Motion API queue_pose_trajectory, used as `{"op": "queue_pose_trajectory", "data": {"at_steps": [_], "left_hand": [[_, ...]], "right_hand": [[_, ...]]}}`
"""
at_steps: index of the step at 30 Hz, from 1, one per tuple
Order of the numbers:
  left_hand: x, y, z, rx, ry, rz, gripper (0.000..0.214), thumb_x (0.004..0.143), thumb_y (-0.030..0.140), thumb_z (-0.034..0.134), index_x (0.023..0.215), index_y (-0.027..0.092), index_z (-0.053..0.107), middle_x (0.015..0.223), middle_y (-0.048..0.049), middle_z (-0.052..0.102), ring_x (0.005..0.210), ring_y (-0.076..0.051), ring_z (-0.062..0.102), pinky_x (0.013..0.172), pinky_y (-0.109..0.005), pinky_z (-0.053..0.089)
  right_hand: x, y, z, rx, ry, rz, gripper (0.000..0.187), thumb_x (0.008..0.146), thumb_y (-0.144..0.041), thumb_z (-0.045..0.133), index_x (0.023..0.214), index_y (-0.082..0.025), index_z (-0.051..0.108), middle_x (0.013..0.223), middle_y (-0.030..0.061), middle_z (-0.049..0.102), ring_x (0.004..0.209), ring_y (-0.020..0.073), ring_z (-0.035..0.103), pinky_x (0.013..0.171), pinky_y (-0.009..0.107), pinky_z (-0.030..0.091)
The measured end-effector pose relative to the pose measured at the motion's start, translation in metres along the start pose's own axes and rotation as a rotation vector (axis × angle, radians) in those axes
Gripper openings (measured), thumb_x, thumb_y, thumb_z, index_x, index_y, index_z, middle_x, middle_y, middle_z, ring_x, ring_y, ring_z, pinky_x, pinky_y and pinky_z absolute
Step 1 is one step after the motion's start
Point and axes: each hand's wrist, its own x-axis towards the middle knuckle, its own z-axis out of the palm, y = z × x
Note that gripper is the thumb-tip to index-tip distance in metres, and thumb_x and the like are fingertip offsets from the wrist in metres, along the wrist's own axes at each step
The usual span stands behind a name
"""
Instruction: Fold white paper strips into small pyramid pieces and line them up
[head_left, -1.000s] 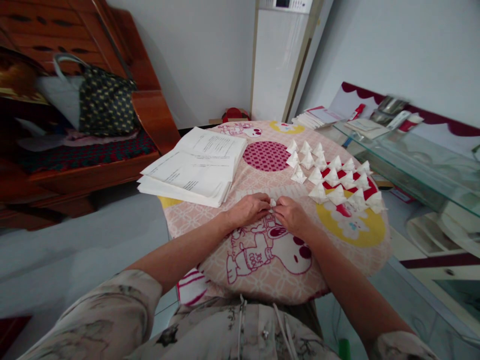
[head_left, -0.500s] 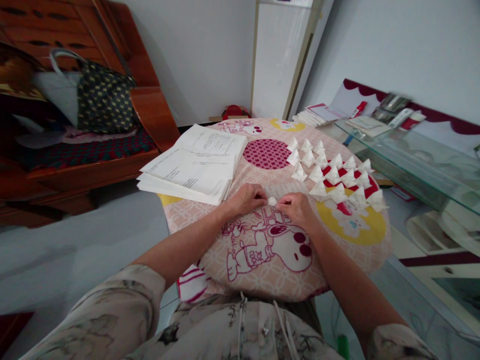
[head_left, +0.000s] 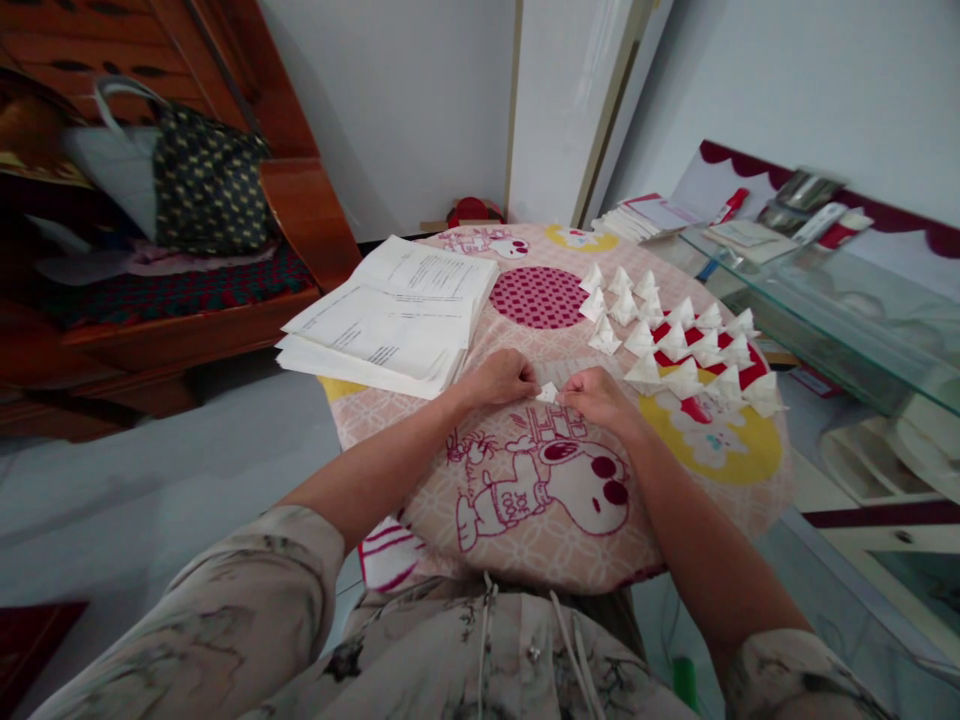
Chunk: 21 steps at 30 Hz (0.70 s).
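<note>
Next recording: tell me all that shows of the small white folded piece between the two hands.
The folded piece is small, white and looks like paper, with a slight peak at its middle. It lies crosswise above the patterned cloth, pinched at one end by the left hand and at the other by the right hand. Fingers cover its ends; its creases are too small to tell, as is whether it touches the cloth.

Between the stack of printed sheets (head_left: pixel 382 325) and the rows of folded papers (head_left: pixel 679 340), an open lane crosses the dotted oval (head_left: pixel 538 298) to the tabletop's (head_left: pixel 442 515) far edge, its near end blocked by the left hand (head_left: pixel 501 380) and right hand (head_left: pixel 596 395). The folded papers crowd together with narrow gaps, and the glass shelf (head_left: pixel 840 310) hems in the right side.
</note>
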Motion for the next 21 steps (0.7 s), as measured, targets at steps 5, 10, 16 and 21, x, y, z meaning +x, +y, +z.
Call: {"op": "queue_pose_trajectory", "data": {"at_steps": [5, 10, 16, 21], "left_hand": [[0.004, 0.006, -0.003, -0.039, -0.044, -0.1, 0.014, 0.071, 0.02, 0.065, 0.065, 0.012, 0.074, 0.049, 0.0023, 0.053, 0.051, -0.01, 0.045, 0.055, -0.025, 0.031], [0.004, 0.017, -0.005, 0.055, -0.051, -0.173, 0.014, 0.071, 0.02, 0.065, 0.067, 0.011, 0.075, 0.048, 0.0009, 0.051, 0.053, -0.012, 0.045, 0.058, -0.026, 0.034], [0.0, 0.026, -0.002, 0.223, -0.029, -0.175, 0.017, 0.075, 0.02, 0.061, 0.073, 0.011, 0.076, 0.057, -0.005, 0.06, 0.063, -0.016, 0.055, 0.065, -0.028, 0.041], [-0.001, 0.019, 0.004, 0.233, 0.0, -0.129, 0.016, 0.077, 0.02, 0.061, 0.076, 0.012, 0.075, 0.067, -0.0071, 0.065, 0.068, -0.018, 0.058, 0.068, -0.029, 0.044]], "right_hand": [[0.005, -0.001, 0.0, -0.059, -0.011, 0.053, 0.018, 0.079, -0.022, 0.064, 0.062, -0.015, 0.063, 0.049, -0.0012, 0.054, 0.046, 0.01, 0.047, 0.048, 0.023, 0.031], [0.006, -0.004, 0.0, -0.12, -0.002, 0.055, 0.02, 0.078, -0.021, 0.064, 0.06, -0.016, 0.062, 0.049, -0.0008, 0.053, 0.05, 0.0111, 0.049, 0.05, 0.024, 0.031], [0.005, -0.006, 0.001, -0.187, 0.02, 0.024, 0.018, 0.078, -0.018, 0.063, 0.06, -0.016, 0.064, 0.051, 0.0, 0.053, 0.051, 0.0119, 0.05, 0.052, 0.025, 0.031], [0.006, -0.006, 0.001, -0.22, 0.023, 0.022, 0.017, 0.078, -0.02, 0.062, 0.062, -0.015, 0.065, 0.052, 0.0005, 0.055, 0.052, 0.012, 0.051, 0.051, 0.024, 0.032]]}}
